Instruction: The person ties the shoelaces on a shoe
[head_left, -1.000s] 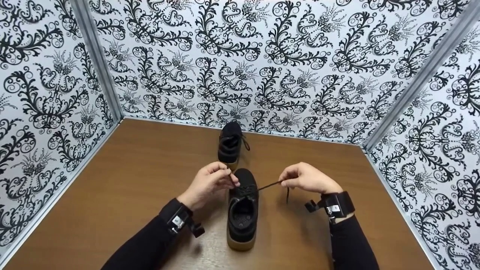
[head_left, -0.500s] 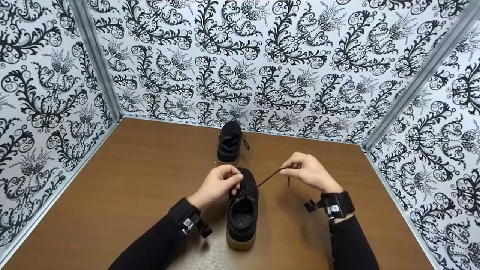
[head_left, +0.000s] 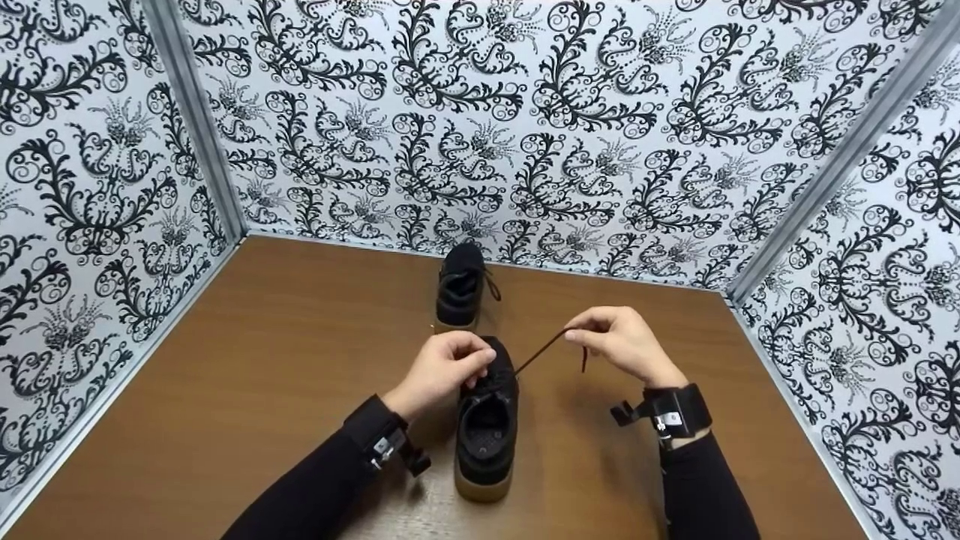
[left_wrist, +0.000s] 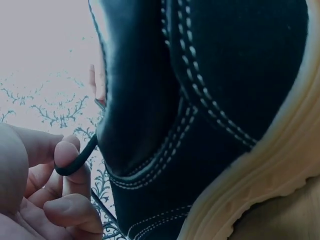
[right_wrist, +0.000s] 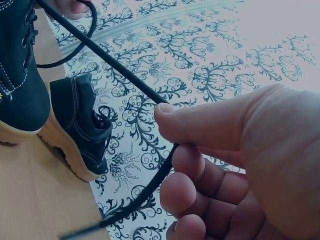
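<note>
A black shoe [head_left: 484, 450] with a tan sole stands on the table, its toe pointing away from me. My left hand [head_left: 442, 367] is over the shoe's front left side and pinches one black shoelace [left_wrist: 75, 165] between thumb and fingers. To the right of the shoe, my right hand [head_left: 622, 345] pinches the other shoelace [head_left: 540, 352], which runs taut up from the eyelets. Its free end [right_wrist: 135, 205] hangs below my fingers in the right wrist view. The lacing on the tongue is partly hidden by my left hand.
A second black shoe [head_left: 459, 285] stands just beyond the first, near the back wall, with a lace loop at its right side. Patterned wall panels [head_left: 480, 112] enclose the brown tabletop [head_left: 315, 337] on the back and both sides.
My left hand has moved right, over the shoe's front. My right hand has risen slightly with its lace, which now slopes up more steeply. Both shoes stay in place.
</note>
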